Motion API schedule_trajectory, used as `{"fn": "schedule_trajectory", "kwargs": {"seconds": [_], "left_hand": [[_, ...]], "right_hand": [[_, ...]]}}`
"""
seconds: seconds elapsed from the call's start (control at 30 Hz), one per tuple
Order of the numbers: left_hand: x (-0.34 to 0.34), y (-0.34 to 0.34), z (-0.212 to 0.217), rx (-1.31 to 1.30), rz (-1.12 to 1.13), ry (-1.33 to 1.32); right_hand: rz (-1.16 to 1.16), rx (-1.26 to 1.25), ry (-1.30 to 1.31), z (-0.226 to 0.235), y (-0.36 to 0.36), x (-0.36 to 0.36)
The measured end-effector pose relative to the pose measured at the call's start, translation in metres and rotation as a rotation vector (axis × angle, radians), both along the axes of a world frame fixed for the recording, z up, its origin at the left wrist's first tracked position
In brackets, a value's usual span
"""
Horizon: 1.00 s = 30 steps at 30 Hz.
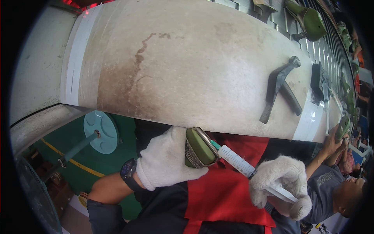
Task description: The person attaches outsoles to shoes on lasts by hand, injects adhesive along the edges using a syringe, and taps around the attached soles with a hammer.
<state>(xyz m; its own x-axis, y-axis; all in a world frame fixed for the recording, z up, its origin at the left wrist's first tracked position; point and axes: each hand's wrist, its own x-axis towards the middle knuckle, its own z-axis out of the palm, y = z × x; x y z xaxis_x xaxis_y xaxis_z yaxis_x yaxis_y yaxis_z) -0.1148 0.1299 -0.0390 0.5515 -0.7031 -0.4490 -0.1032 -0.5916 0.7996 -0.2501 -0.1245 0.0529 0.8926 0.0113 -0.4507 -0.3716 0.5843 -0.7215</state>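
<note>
In a white knit glove, my left hand [163, 159] is closed around a green shoe [198, 145] just below the table's near edge. A band with a glittery, beaded look runs along the shoe, and part of it is hidden by the glove. My right hand [281, 181], gloved in white too, grips a clear syringe [237, 160] with its plunger partly drawn out. The syringe's green tip meets the rim of the shoe; whether it touches cannot be told exactly.
A hammer [279, 85] lies on the stained worktable [183, 74]. Beyond it, a slatted conveyor carries green heeled shoes [313, 25], with a dark brush-like tool [320, 82] beside it. A co-worker [331, 187] stands at right. A pale-blue round base [101, 132] is at lower left.
</note>
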Motion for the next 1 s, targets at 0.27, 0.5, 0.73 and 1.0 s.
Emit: {"fn": "schedule_trajectory", "kwargs": {"seconds": [0.27,0.5,0.73,1.0], "left_hand": [[-0.001,-0.002,0.001,0.01,-0.009,0.005],[-0.003,-0.004,-0.002,-0.053,-0.006,-0.089],[-0.004,-0.004,-0.003,-0.028,0.015,-0.024],[-0.008,-0.003,-0.003,-0.021,0.038,-0.014]], "right_hand": [[-0.025,-0.03,0.011,0.007,0.0,-0.009],[-0.026,-0.021,0.018,0.008,-0.004,-0.021],[-0.012,0.055,-0.179,-0.011,-0.008,-0.037],[-0.023,0.047,-0.195,-0.007,-0.005,-0.045]]}}
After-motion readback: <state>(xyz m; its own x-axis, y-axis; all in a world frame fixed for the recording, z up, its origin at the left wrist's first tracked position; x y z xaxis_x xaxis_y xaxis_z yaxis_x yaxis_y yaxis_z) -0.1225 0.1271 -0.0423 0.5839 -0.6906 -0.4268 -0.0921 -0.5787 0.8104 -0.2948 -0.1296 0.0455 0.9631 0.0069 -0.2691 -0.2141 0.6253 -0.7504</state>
